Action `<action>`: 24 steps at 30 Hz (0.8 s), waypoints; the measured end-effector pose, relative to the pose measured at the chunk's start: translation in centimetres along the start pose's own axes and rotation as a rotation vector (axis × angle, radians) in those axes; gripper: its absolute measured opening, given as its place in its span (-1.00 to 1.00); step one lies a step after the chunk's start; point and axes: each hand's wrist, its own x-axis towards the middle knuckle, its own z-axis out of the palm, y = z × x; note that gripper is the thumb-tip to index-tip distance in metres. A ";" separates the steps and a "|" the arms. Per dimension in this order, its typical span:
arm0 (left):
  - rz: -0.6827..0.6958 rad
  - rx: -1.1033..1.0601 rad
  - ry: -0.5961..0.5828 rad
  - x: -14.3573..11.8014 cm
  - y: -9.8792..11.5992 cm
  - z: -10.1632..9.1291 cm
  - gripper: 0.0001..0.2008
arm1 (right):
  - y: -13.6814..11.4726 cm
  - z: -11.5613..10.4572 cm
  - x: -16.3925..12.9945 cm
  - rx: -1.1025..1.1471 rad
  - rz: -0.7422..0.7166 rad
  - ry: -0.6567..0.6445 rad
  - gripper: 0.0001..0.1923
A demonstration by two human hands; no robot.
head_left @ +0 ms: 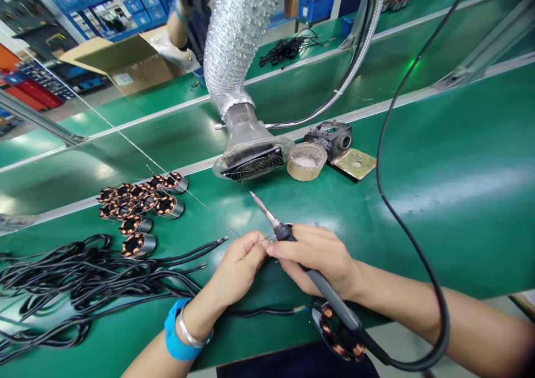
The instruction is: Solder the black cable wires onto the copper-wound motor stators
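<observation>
Iron (292, 244) in right hand (317, 258), tip up-left, handle down-right; left hand (240, 266) pinched shut.

On the bench (460, 160), a cluster of wound stators (140, 208) lies left, with a cable bundle (75, 280) nearer. The extraction fan (251, 158) stands far centre; a round tin (306, 161) sits just right of it, and both hands are near centre.

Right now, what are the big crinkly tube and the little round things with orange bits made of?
The crinkly tube looks like thin shiny metal foil: silvery, wrinkled, glinting. The little round things seem to have smooth grey metal shells with copper-coloured wire coils wound inside, probably bare or enamelled copper.
</observation>
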 end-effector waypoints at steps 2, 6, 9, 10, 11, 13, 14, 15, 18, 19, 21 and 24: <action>0.000 -0.019 0.008 0.1 -0.1 0.3 -0.62 | -0.2 0.3 -0.1 0.009 0.053 0.013 -0.71; 0.036 0.024 0.113 0.1 -0.5 0.8 -0.63 | -0.5 0.3 -0.3 -0.002 0.129 0.020 -0.73; 0.038 0.037 0.176 0.2 -0.8 0.9 -0.61 | -0.4 -0.4 -0.5 0.012 0.151 -0.032 -0.71; 0.035 0.039 0.188 0.2 -0.9 1.0 -0.61 | -0.3 -0.6 -0.5 0.028 0.159 -0.056 -0.70; 0.031 0.039 0.198 0.2 -0.9 1.0 -0.61 | -0.2 -0.7 -0.5 0.047 0.163 -0.078 -0.69; 0.028 0.026 0.210 0.3 -1.1 1.0 -0.62 | -0.1 -0.7 -0.5 0.085 0.157 -0.098 -0.70; 0.028 0.015 0.212 0.3 -1.1 1.1 -0.62 | 0.0 -0.6 -0.5 0.094 0.155 -0.090 -0.72; 0.028 0.003 0.214 0.2 -1.2 1.1 -0.62 | 0.1 -0.5 -0.4 0.096 0.159 -0.070 -0.73; 0.035 -0.021 0.243 0.2 -1.4 1.5 -0.62 | 0.3 0.1 -0.2 0.069 0.199 0.019 -0.77; 0.038 -0.024 0.262 0.2 -1.5 1.6 -0.61 | 0.4 0.3 -0.2 0.055 0.206 0.044 -0.78; 0.046 -0.019 0.300 0.2 -1.6 1.9 -0.60 | 0.5 0.6 -0.2 0.044 0.204 0.065 -0.79; 0.058 0.020 0.339 0.2 -1.8 2.0 -0.56 | 0.5 0.6 -0.3 0.060 0.199 0.041 -0.77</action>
